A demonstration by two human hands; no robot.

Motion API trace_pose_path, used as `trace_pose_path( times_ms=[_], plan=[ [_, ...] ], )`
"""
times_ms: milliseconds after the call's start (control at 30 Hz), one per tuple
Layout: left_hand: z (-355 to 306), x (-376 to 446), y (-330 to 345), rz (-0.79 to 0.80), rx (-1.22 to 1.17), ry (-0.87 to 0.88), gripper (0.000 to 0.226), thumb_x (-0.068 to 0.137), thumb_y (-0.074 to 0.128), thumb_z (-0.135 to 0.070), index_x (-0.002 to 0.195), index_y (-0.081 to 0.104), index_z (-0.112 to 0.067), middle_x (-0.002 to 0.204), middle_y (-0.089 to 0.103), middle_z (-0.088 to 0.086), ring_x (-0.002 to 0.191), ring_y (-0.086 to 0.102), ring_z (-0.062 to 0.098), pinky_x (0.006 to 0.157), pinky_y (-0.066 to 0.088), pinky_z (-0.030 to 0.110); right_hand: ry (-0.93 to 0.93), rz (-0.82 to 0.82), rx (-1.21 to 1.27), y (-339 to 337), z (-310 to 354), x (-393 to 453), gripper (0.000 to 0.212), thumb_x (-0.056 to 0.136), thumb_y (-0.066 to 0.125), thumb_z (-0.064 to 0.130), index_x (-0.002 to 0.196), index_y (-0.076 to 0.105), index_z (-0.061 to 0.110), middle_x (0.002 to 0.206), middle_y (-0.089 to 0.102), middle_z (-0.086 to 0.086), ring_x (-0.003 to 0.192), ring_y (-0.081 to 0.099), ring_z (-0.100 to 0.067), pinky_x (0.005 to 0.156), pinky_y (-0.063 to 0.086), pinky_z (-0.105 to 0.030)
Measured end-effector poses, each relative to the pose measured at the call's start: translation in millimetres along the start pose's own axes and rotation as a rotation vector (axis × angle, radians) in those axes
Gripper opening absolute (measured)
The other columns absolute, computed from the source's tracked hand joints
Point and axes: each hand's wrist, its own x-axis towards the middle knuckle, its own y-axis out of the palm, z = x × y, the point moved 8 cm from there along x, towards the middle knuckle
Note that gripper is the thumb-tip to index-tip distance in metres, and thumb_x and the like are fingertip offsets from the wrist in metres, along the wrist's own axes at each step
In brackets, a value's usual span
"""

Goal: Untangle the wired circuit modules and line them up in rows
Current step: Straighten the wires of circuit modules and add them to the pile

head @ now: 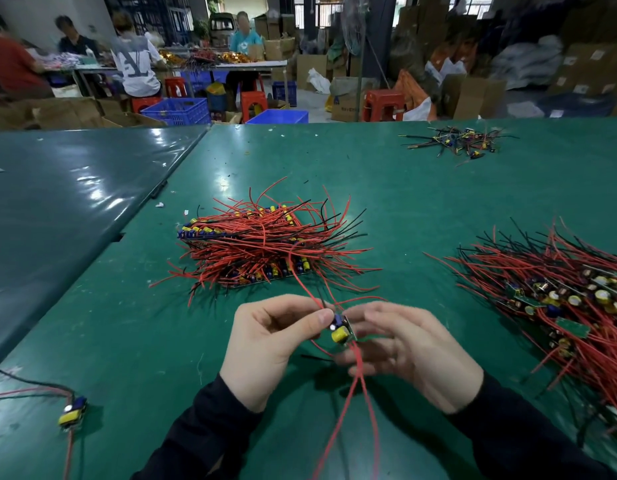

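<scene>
Both hands are working one circuit module (341, 329) just above the green table (421, 202), centre-front. Left hand (276, 337) is pinching it: thumb tip on the module's top-left edge, other fingers curled behind. Right hand (407, 348) is touching it from the other side, fingers loosely bent around the board edge and its wires; can't tell how firmly it's gripping. The module is showing a yellow capacitor and a blue part facing the camera. Red wires (352, 393) are hanging from it down toward the camera between the sleeves, others are running up toward the sorted stack. That stack (262, 244) is sitting just beyond the hands: modules lined up in rows, red and black leads fanning out to the right and front. The unsorted tangle (570, 299) is lying to the right, well apart from the stack, boards and capacitors mixed in with wires. One loose module (72, 412) is lying at the near-left table edge, wires trailing left. A small scrap pile (459, 142) is sitting at the far right. People are sitting at a far bench (182, 65), blue crates (177, 110) and red stools (383, 105) around them.
</scene>
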Motion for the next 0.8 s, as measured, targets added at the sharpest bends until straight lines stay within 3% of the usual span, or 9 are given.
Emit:
trace_pose_path(
  times_ms=[33,100,200,367,567,800],
  plan=[
    [0,-1,2,0.006,0.049,0.023,0.013,0.058,0.084,-0.013,0.069,0.076,-0.013,0.069,0.073,0.005,0.063,0.064,0.009,0.061,0.051,0.019,0.049,0.029,-0.025,4,-5,-1,0.032,0.075,0.064,0.029,0.093,0.064,0.002,0.079,0.068,-0.017,0.065,0.069,-0.030,0.057,0.057,-0.031],
    [0,-4,8,0.029,0.113,0.050,0.007,0.063,0.079,-0.011,0.068,0.076,-0.014,0.069,0.073,0.004,0.063,0.065,0.008,0.062,0.050,0.017,0.065,0.058,-0.098,12,-11,-3,0.045,0.065,0.067,0.040,0.087,0.062,0.002,0.070,0.068,-0.015,0.060,0.068,-0.027,0.054,0.055,-0.027],
    [0,-4,10,0.032,0.148,0.062,0.006,0.065,0.078,-0.012,0.068,0.075,-0.017,0.073,0.074,0.004,0.068,0.066,0.007,0.064,0.050,0.017,0.015,0.080,-0.122,18,-10,-4,0.033,0.073,0.061,0.032,0.084,0.060,0.001,0.062,0.067,-0.011,0.053,0.067,-0.022,0.047,0.050,-0.022],
    [9,-3,13,0.093,-0.002,-0.074,0.020,0.062,0.073,-0.015,0.081,0.077,-0.011,0.074,0.072,0.008,0.067,0.063,0.012,0.065,0.052,0.020,-0.034,0.112,-0.185,22,-8,-5,0.027,0.076,0.057,0.028,0.084,0.059,0.003,0.060,0.066,-0.006,0.052,0.066,-0.018,0.047,0.048,-0.020],
    [5,-2,6,0.034,-0.018,-0.046,0.014,0.058,0.073,-0.010,0.072,0.075,-0.008,0.073,0.071,0.015,0.067,0.068,0.016,0.062,0.053,0.020,-0.061,0.118,-0.208,23,-8,-5,0.028,0.078,0.056,0.028,0.085,0.058,0.001,0.061,0.067,-0.007,0.053,0.067,-0.018,0.048,0.049,-0.020],
    [0,-4,4,-0.026,0.035,0.053,0.014,0.063,0.076,-0.002,0.066,0.067,-0.011,0.068,0.068,0.005,0.064,0.064,0.017,0.060,0.052,0.021,-0.047,0.143,-0.176,27,-6,-6,0.025,0.082,0.053,0.025,0.085,0.057,0.001,0.063,0.067,-0.009,0.053,0.066,-0.020,0.048,0.049,-0.021]
  ],
)
